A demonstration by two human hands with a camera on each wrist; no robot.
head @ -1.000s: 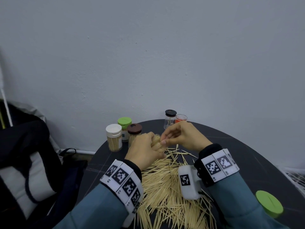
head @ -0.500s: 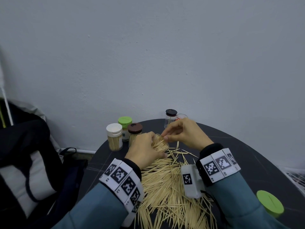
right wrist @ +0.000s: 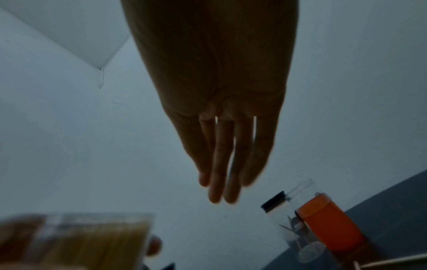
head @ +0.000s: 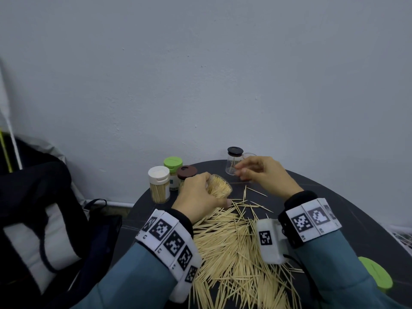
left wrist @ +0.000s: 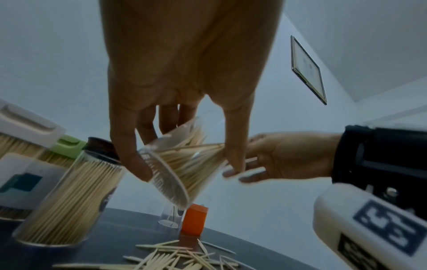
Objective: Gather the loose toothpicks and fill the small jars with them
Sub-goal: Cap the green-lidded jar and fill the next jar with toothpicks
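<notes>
From above, our left hand (head: 198, 197) wraps a tilted clear plastic jar (head: 219, 188) full of thin wooden toothpicks over the dark round bench (head: 334, 210). Our right hand (head: 265, 175) reaches out, fingers straight, holding nothing. Only the wrist views show the orange lid (right wrist: 328, 222). Loose toothpicks (head: 234, 253) lie below.

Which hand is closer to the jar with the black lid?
The right hand: its fingertips reach just beside the black-lidded jar. The left hand is farther away, holding the open jar of toothpicks.
</notes>
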